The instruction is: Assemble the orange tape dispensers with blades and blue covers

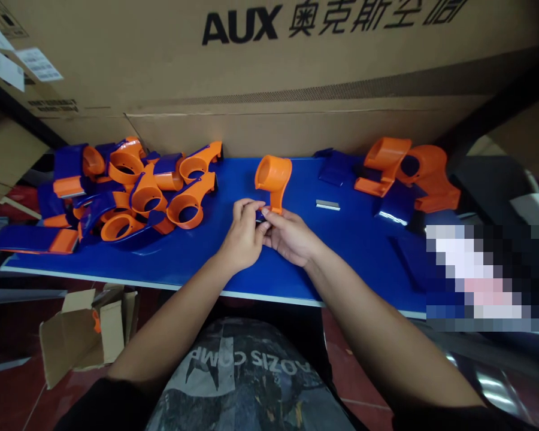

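Note:
An orange plastic tape dispenser body stands up from my fingers at the middle of the blue table, its round hub on the far side. Around its near end, my left hand and my right hand are both closed, fingertips meeting. Between them a small dark blue bit shows at the dispenser's edge; my fingers hide the rest. To the right of my hands a short silver metal strip, like a cutter blade, lies flat on the table.
A pile of orange and blue tape dispensers covers the table's left side. More orange bodies and loose blue plastic pieces lie at the right. A large cardboard box walls off the back. An open carton sits below, left.

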Tool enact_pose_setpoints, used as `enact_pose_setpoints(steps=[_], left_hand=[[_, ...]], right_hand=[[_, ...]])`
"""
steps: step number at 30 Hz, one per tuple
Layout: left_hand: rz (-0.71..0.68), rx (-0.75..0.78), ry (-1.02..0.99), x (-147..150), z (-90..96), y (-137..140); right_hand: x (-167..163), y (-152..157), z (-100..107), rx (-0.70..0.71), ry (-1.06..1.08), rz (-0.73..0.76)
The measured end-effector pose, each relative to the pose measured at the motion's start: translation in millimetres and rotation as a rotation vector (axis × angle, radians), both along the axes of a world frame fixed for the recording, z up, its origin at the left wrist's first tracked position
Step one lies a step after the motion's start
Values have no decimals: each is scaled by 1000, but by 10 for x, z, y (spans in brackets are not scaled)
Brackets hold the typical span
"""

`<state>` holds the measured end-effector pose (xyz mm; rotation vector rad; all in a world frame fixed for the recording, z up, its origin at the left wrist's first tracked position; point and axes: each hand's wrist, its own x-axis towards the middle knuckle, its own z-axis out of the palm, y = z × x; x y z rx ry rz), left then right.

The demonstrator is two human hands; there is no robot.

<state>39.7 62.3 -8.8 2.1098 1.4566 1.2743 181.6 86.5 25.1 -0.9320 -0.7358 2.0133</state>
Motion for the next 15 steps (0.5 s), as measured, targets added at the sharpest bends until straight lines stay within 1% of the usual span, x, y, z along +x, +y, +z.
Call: enact_pose_setpoints(steps=[3, 6, 9, 13, 15], left_hand=[[-25, 4, 12, -40, 30, -39], [-3, 8, -17, -74, 64, -84], [55, -38, -113, -116, 70, -134], [148, -181, -286, -201, 39, -186], [183, -154, -257, -230, 47, -209]], right_hand=[[30, 22, -4, -15, 6, 14], [47, 38, -7, -22, -16, 36], [51, 39, 1, -5, -16, 53], [48, 38, 16, -9, -24, 52], [44, 42, 17, -13, -35, 41]])
